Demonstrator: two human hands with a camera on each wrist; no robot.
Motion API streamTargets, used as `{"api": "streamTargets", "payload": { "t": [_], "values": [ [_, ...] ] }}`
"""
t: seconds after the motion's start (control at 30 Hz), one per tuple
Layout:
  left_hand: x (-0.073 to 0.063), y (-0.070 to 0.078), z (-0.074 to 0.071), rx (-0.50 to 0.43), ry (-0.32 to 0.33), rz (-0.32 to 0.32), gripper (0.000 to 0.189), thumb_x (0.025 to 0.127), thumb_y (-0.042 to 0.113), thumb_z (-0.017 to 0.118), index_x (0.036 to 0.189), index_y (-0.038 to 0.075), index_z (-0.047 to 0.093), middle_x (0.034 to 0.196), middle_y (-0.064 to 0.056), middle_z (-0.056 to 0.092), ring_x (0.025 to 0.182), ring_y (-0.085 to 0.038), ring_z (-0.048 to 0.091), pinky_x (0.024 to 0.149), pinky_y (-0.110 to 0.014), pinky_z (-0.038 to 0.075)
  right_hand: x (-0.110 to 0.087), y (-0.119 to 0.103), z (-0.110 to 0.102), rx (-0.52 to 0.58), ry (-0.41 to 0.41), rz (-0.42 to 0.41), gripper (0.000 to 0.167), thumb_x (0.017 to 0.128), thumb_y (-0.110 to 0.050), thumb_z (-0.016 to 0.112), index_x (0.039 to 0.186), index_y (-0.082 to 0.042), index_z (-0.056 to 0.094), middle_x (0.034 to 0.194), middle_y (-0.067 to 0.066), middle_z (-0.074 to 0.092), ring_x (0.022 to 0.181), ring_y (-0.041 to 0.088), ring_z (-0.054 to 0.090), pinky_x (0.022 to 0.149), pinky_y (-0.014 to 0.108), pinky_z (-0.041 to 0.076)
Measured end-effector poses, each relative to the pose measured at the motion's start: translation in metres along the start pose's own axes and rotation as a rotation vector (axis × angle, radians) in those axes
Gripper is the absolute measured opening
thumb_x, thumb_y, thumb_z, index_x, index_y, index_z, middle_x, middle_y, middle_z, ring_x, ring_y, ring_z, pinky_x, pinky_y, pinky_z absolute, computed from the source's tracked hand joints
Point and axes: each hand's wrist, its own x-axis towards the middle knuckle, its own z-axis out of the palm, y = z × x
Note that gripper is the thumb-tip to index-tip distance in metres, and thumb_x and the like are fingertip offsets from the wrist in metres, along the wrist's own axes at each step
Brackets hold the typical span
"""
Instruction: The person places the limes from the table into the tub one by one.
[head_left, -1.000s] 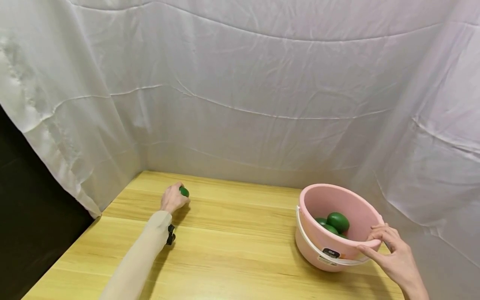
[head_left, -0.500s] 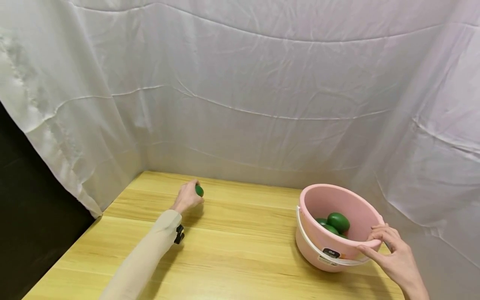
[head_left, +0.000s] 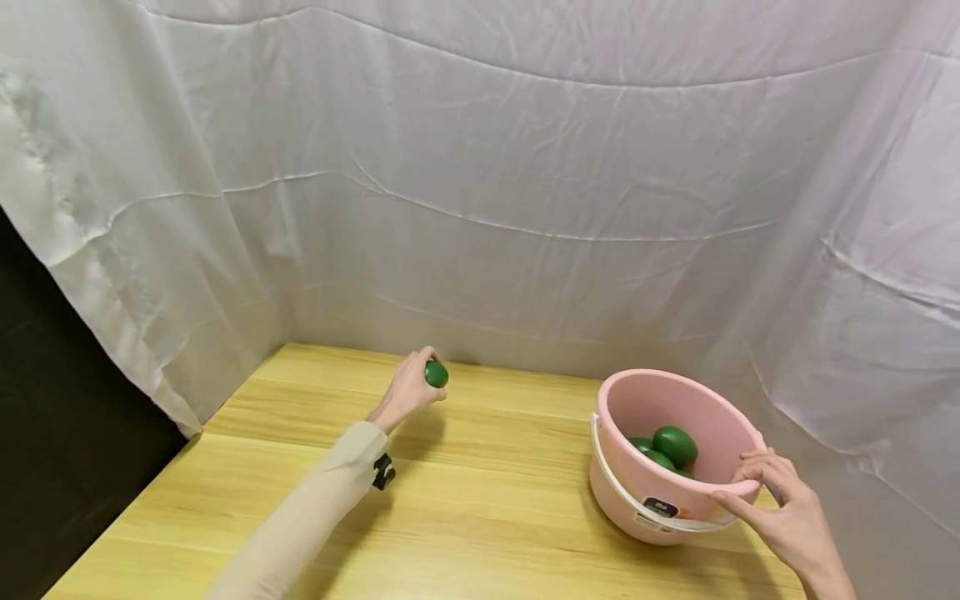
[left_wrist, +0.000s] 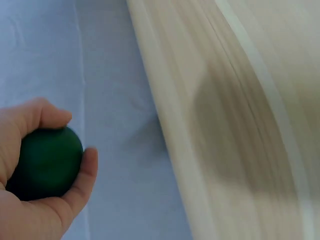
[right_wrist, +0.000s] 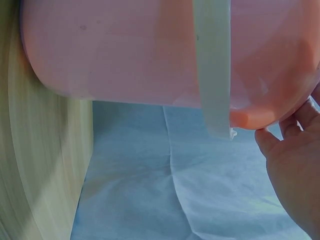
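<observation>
In my left hand [head_left: 411, 385] I grip a smooth, dark green oval fruit [head_left: 437, 373], raised over the back part of the table, with its shadow on the wood. The left wrist view shows thumb and fingers curled round this green oval fruit [left_wrist: 47, 162]. A pink bucket [head_left: 630, 504] stands on the right, and several similar green fruits [head_left: 675, 447] lie inside it. My right hand [head_left: 791, 508] pinches the bucket's near right rim, thumb outside and fingers over the edge. In the right wrist view, the pink bucket [right_wrist: 125, 55] hides part of the fingers.
The bucket's white handle [head_left: 701, 526] hangs down along its near side. Under everything lies a light wooden table [head_left: 480, 517]. Pale cloth curtains [head_left: 480, 208] close off the back and both sides, and a dark area [head_left: 67, 417] shows at the left.
My left hand has moved right across the table with the green oval fruit in its grip, and stands higher. The right hand stays on the bucket's rim.
</observation>
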Motion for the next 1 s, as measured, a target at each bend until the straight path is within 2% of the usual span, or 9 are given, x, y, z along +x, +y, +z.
{"api": "streamTargets", "payload": {
  "t": [0.1,0.2,0.3,0.43,0.53,0.73,1.0],
  "values": [
    [0.002,0.014,0.006,-0.022,0.043,0.006,0.053,0.071,0.005,0.08,0.117,0.012,0.056,0.117,-0.016,0.049,0.099,-0.031,0.055,0.071,-0.035,0.055,0.0,0.001,0.0,0.011,0.003,-0.002,0.032,0.065,0.009,0.084,0.079,-0.011,0.063,0.112,-0.019,0.055,0.115,-0.006,0.044,0.101,0.002,0.026],
    [0.003,0.029,0.013,-0.056,0.047,0.018,0.052,0.072,0.005,0.08,0.118,0.014,0.056,0.118,-0.016,0.048,0.099,-0.03,0.055,0.073,-0.037,0.056,0.001,0.002,0.0,0.016,0.007,0.0,0.033,0.064,0.01,0.084,0.079,-0.011,0.063,0.112,-0.02,0.055,0.115,-0.006,0.044,0.101,0.002,0.026],
    [0.002,0.044,0.022,-0.062,0.023,0.056,0.055,0.073,0.007,0.08,0.12,0.016,0.054,0.117,-0.013,0.053,0.097,-0.028,0.057,0.072,-0.034,0.054,0.0,0.003,0.0,0.015,0.007,0.004,0.033,0.064,0.01,0.084,0.079,-0.01,0.063,0.112,-0.021,0.055,0.115,-0.006,0.044,0.1,0.002,0.027],
    [-0.001,0.065,0.034,-0.077,-0.003,0.139,0.059,0.073,0.008,0.08,0.123,0.013,0.05,0.115,-0.011,0.059,0.094,-0.024,0.06,0.07,-0.031,0.052,0.0,0.004,0.001,0.02,0.005,0.005,0.033,0.064,0.011,0.083,0.079,-0.01,0.063,0.112,-0.021,0.055,0.115,-0.006,0.044,0.1,0.002,0.027],
    [-0.004,0.081,0.042,-0.087,-0.025,0.194,0.055,0.074,0.009,0.08,0.121,0.013,0.05,0.113,-0.01,0.06,0.092,-0.022,0.06,0.07,-0.03,0.053,0.0,0.005,0.001,0.031,0.011,-0.002,0.034,0.063,0.012,0.083,0.079,-0.01,0.064,0.111,-0.019,0.055,0.115,-0.005,0.045,0.101,0.003,0.027],
    [-0.006,0.11,0.056,-0.087,-0.039,0.23,0.052,0.075,0.013,0.081,0.12,0.017,0.056,0.118,-0.01,0.053,0.097,-0.022,0.058,0.077,-0.033,0.054,0.0,0.006,0.002,0.037,0.019,-0.015,0.035,0.062,0.014,0.083,0.079,-0.01,0.064,0.112,-0.018,0.056,0.114,-0.004,0.045,0.102,0.003,0.027],
    [-0.011,0.14,0.07,-0.126,-0.081,0.316,0.055,0.077,0.022,0.083,0.122,0.018,0.051,0.114,-0.004,0.062,0.099,-0.017,0.062,0.077,-0.025,0.052,0.001,0.004,0.003,0.044,0.006,0.004,0.032,0.065,0.013,0.082,0.079,-0.009,0.064,0.112,-0.02,0.055,0.116,-0.005,0.044,0.101,0.003,0.027]
  ]
}}
